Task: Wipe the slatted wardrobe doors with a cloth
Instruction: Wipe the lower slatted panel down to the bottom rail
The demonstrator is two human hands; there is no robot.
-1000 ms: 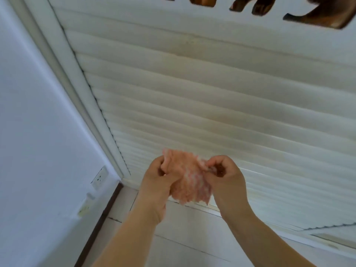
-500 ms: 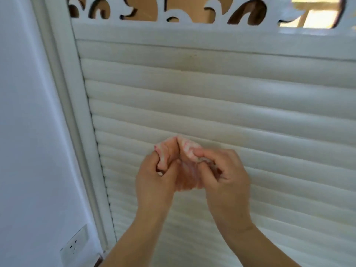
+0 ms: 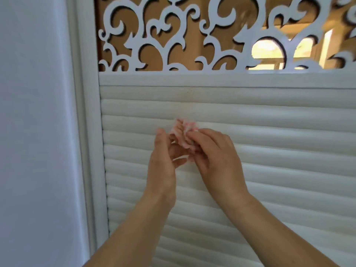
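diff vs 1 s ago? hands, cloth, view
The view tilted up: floor and wall socket dropped out, and the scrollwork panel now shows fully above the slatted door. The pink cloth, which hung open, is now bunched into a small wad. The left hand has loosened, fingers fairly straight against the cloth; the right hand keeps its pinch grip. Unchanged: cloth off the slats, no wiping yet.

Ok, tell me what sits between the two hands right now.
In the head view, the bunched pink cloth sits between the left hand and right hand, in front of the slatted door. Nothing else lies between them.
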